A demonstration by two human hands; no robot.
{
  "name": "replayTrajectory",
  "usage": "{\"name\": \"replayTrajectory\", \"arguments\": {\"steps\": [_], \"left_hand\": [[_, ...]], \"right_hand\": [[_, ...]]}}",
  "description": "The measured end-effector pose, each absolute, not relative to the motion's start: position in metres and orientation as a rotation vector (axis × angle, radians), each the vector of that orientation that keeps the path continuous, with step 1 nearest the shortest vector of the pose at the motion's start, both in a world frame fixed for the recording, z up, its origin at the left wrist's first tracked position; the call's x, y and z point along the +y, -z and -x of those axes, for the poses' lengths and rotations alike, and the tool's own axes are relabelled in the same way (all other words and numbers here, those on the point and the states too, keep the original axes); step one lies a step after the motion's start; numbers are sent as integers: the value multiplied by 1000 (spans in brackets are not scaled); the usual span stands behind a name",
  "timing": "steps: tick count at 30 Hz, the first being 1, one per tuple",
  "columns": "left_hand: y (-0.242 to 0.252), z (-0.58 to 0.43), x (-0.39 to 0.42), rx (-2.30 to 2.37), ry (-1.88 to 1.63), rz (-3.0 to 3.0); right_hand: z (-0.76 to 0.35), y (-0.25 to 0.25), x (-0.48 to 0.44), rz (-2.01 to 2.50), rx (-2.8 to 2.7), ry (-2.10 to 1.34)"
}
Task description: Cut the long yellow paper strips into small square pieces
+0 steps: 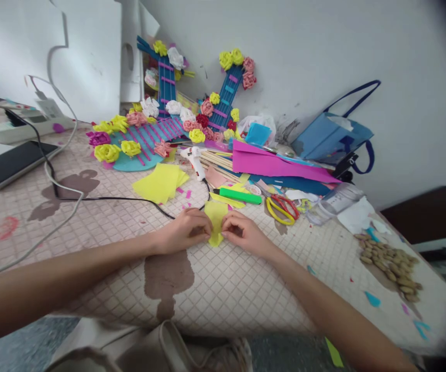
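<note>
A small piece of yellow crepe paper (215,214) stands between my hands, just above the quilted tablecloth. My left hand (191,230) pinches its left edge, and my right hand (243,232) pinches the lower right edge; both sets of fingers are closed. Just behind it lie a green marker (240,196) and a white glue gun (194,163). To the left is a loose stack of yellow paper sheets (158,183). Scissors with yellow and red handles (282,209) rest to the right of my right hand.
Flower-covered blue cardboard shapes (141,142) stand along the wall. Magenta sheets (277,163), wooden sticks (217,159) and a clear plastic cup (333,204) lie right of them. Cables (110,198) cross the left side near a tablet (13,163). Peanuts (389,263) lie at far right.
</note>
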State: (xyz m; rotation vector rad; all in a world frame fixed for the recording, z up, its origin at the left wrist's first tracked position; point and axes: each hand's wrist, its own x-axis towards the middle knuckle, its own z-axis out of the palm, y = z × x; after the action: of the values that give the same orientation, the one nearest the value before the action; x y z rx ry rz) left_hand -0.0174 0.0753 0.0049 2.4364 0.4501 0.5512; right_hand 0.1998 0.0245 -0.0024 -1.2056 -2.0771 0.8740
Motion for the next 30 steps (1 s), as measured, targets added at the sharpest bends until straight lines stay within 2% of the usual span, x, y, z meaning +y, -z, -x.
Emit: {"name": "replayTrajectory", "arguments": {"steps": [13,20,30], "left_hand": [[3,7,67,796,-617,-2535],[-8,25,83,571,-416,-2482],[-1,18,75,702,-575,-2475]], "right_hand": [[-190,7,14,1277,-2012,-663],[-196,5,15,1288,-2017,-701],[-192,5,14,1303,-1999,-629]]}}
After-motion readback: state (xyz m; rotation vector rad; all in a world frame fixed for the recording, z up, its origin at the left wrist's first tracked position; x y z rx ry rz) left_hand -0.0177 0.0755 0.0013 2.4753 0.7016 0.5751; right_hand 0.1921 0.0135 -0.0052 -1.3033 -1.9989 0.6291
